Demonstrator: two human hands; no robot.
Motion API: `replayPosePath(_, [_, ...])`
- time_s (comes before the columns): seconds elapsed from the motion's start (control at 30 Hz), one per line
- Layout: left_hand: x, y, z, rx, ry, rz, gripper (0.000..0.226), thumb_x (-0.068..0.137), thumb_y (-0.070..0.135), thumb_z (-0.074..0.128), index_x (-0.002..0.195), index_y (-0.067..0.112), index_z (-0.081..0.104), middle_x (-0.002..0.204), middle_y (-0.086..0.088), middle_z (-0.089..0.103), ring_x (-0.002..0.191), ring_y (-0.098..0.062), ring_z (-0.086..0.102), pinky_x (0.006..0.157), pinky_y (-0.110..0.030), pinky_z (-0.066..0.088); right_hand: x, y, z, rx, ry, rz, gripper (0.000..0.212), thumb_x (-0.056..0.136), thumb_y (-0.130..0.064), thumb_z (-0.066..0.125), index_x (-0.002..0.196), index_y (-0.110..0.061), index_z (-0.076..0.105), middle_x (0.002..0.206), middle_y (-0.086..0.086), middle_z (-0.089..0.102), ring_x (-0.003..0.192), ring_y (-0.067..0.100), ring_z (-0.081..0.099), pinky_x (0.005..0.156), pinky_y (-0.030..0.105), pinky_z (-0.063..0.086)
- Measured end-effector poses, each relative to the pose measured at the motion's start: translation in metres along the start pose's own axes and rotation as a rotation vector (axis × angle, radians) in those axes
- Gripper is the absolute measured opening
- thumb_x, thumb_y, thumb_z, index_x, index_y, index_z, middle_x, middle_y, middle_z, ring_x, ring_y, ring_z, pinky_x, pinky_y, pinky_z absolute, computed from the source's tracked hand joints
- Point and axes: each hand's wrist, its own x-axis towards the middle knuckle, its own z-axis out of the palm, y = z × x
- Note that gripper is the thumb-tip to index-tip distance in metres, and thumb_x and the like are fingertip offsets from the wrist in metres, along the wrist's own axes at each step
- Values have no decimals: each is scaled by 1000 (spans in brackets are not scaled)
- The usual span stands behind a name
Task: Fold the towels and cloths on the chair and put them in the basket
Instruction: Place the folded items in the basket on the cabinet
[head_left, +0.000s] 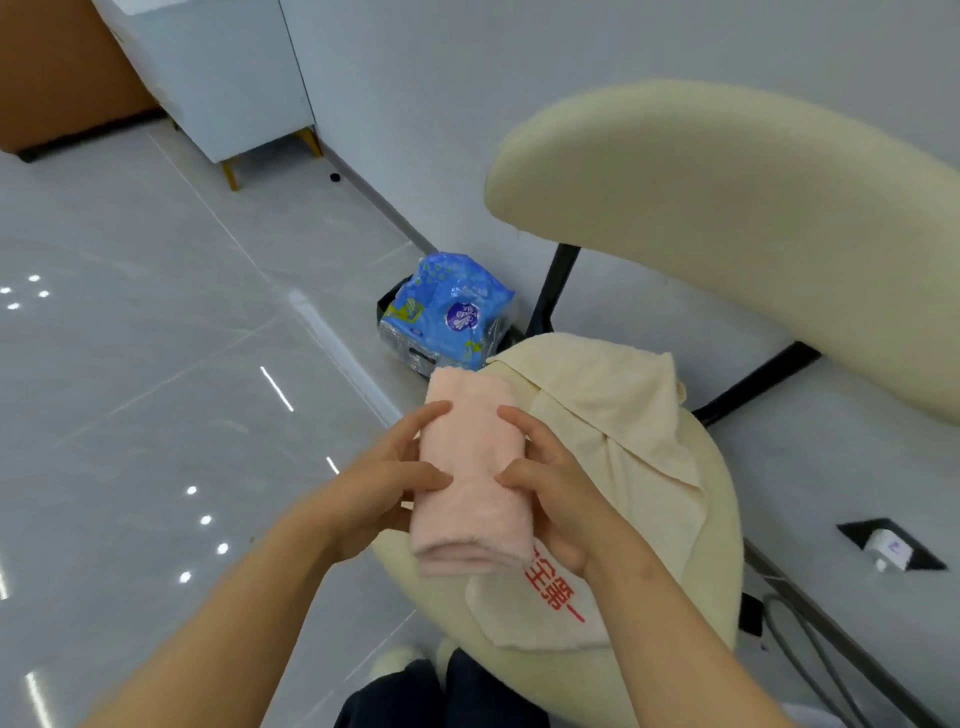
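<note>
Above the chair seat (719, 525), the folded pink towel (470, 483) is clasped between both hands. Its loose layered end faces the person, so a slack grip during the carry could let the folds slide apart, and no basket is plainly in view. The left hand (382, 486) and right hand (558, 491) flank its long sides, thumbs and forefingers on top, the rest hidden beneath.

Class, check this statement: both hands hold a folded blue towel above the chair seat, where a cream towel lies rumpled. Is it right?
No. The head view shows the folded towel is pink, not blue. The rest stands: the left hand and right hand hold it above the chair seat, where a cream towel lies rumpled.
</note>
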Motion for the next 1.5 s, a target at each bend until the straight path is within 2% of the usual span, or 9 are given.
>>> replayPosePath(0.1, [-32,42,1,31,-4,-32,72,63,12,64,124,46,47,121,4,58,95,-15,64,62,-31,54,-27,-43,14,-35,-44,71,60,79,3,48,119,-42,49,127,-9,53,96,15,57,64,28,47])
replayPosePath(0.2, [-55,86,3,43,9,-44,67,63,13,65,118,47,49,122,5,56,103,-16,62,65,-32,56,-44,-87,31,-54,-56,89,58,83,4,46,117,-42,49,127,-8,52,94,13,57,66,29,47])
replayPosePath(0.33, [-67,130,-7,31,67,-32,69,60,13,64,120,44,50,119,0,59,94,-17,64,61,-31,55,-46,-130,59,-74,-44,71,56,83,3,46,119,-40,48,127,-4,52,97,16,58,67,29,48])
replayPosePath(0.53, [-67,179,-59,14,132,0,72,58,13,61,125,37,50,110,0,62,80,-16,62,60,-30,52,-13,-166,116,-23,-33,55,49,83,1,47,110,-40,52,124,-3,55,106,21,59,80,37,52])
replayPosePath(0.63, [-56,206,-105,8,160,13,66,66,12,64,126,37,50,111,1,62,82,-17,61,62,-30,52,22,-185,157,2,-33,47,47,84,1,47,108,-39,52,121,-2,56,104,22,59,84,39,50])
replayPosePath(0.77, [-39,250,-180,33,208,52,47,85,14,64,123,38,51,114,5,61,94,-17,63,66,-29,52,75,-208,225,36,-2,41,47,83,1,47,109,-37,53,119,1,57,98,23,59,79,37,49])
replayPosePath(0.97, [-11,320,-277,87,238,84,44,88,16,61,124,38,50,117,2,60,98,-20,63,68,-30,52,147,-258,309,99,-1,34,47,83,3,45,111,-34,54,114,4,59,96,25,58,81,40,48])
replayPosePath(1.23, [77,415,-351,126,221,80,43,89,17,60,124,39,49,118,-3,58,100,-27,63,79,-39,55,257,-344,347,93,20,23,44,83,-2,48,106,-39,53,120,5,56,97,24,58,64,30,51])
replayPosePath(1.5, [176,519,-422,103,266,85,41,89,17,60,119,43,50,118,-5,57,101,-30,62,85,-45,55,385,-454,371,-52,-68,17,49,86,-5,49,123,-36,44,119,-2,50,105,23,55,67,35,54])
